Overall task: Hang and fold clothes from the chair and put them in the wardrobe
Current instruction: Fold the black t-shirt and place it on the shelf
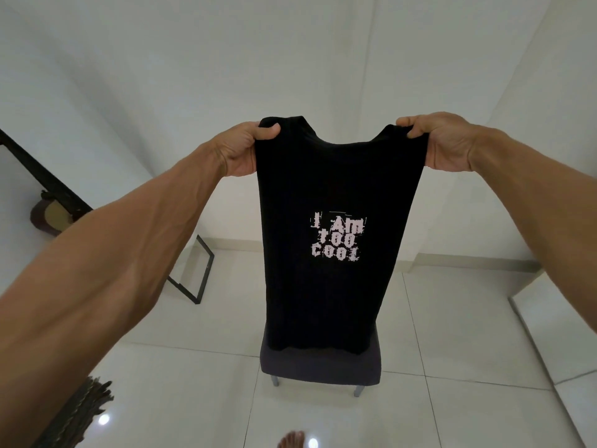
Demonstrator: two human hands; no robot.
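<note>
A head-worn camera looked down two bare forearms that reached forward and held a black T-shirt (339, 189) up by its shoulders. The left hand (244, 150) pinched one shoulder, thumb laid across the front of the cloth and fingers curled behind it. The right hand (444, 145) held the other shoulder the same way. Each grip was closed firmly on fabric, with nothing else in either hand.

The shirt hung straight down between the hands, its neckline dipping in the middle. Pale pink distressed lettering on the side facing the camera read "I AM TOO COOL". No sleeves showed at the sides, and it could not be told whether they were tucked behind. The hem hung over the dark padded seat of a chair (319, 367) with metal legs. Whether the hem touched the seat was unclear.

The chair stood on a glossy white tiled floor (452, 318). A black frame (197, 276) leaned at the left wall, and a bare foot (292, 439) showed at the bottom edge. No wardrobe or hanger could be made out with certainty.

The step in hand looked like opening the shirt out ahead of folding or hanging it. To do it well, the hands should be level and far enough apart that the shoulder line is taut and the body hangs without a twist. The hidden sleeves want checking before any fold. If the shirt is to be folded, it is best lowered hem first onto a flat surface — print side down — so that the creases fall square.
</note>
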